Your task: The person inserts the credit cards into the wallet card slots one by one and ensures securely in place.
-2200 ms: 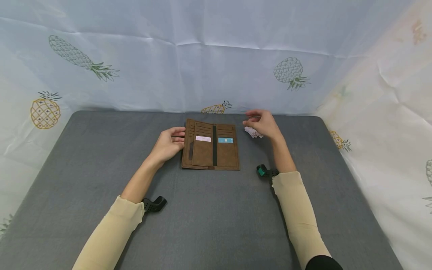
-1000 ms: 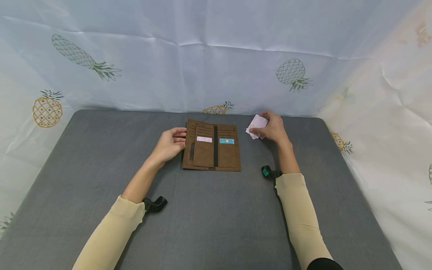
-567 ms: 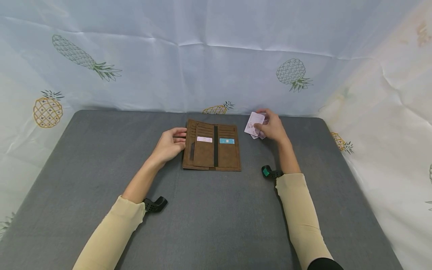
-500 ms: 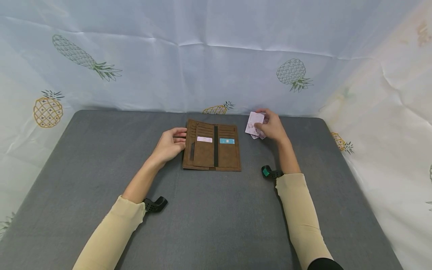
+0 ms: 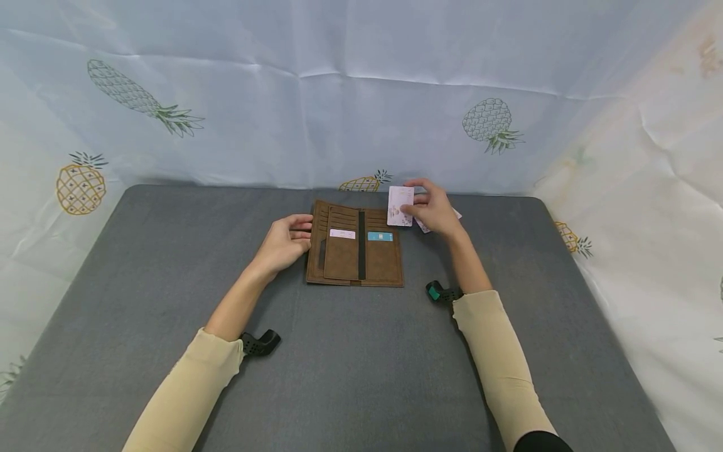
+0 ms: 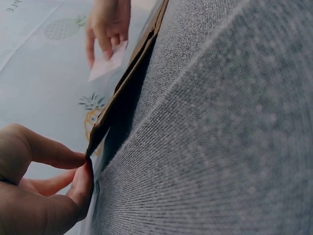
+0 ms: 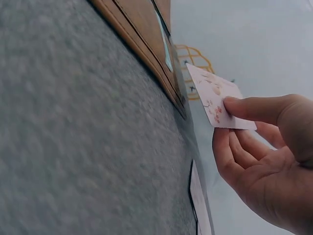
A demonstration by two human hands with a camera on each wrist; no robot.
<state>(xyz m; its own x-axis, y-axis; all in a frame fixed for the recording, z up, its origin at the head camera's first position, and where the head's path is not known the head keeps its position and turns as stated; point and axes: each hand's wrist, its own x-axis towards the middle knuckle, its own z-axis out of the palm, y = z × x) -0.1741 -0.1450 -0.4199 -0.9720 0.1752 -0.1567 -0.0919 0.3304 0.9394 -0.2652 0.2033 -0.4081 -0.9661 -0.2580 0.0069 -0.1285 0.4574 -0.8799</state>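
Observation:
A brown wallet (image 5: 339, 260) lies spread on the grey table, with a pink card (image 5: 342, 233) in a left slot and a blue card (image 5: 380, 236) in a right one. My left hand (image 5: 282, 243) pinches the wallet's left edge between thumb and fingers, plain in the left wrist view. My right hand (image 5: 433, 209) holds a pink flowered card (image 5: 400, 206) by its side, above the wallet's top right corner. In the right wrist view the thumb presses the face of that card (image 7: 211, 95), fingers behind it. More pink cards (image 5: 423, 226) lie on the table, partly hidden under the right hand.
The grey table (image 5: 350, 370) ends at the back against a white cloth (image 5: 271, 125) with pineapple prints. Black wrist mounts (image 5: 261, 343) sit on both forearms.
The right hand has picked a pink card off the pile and carried it left to the wallet's top right corner. The left hand keeps its place on the wallet.

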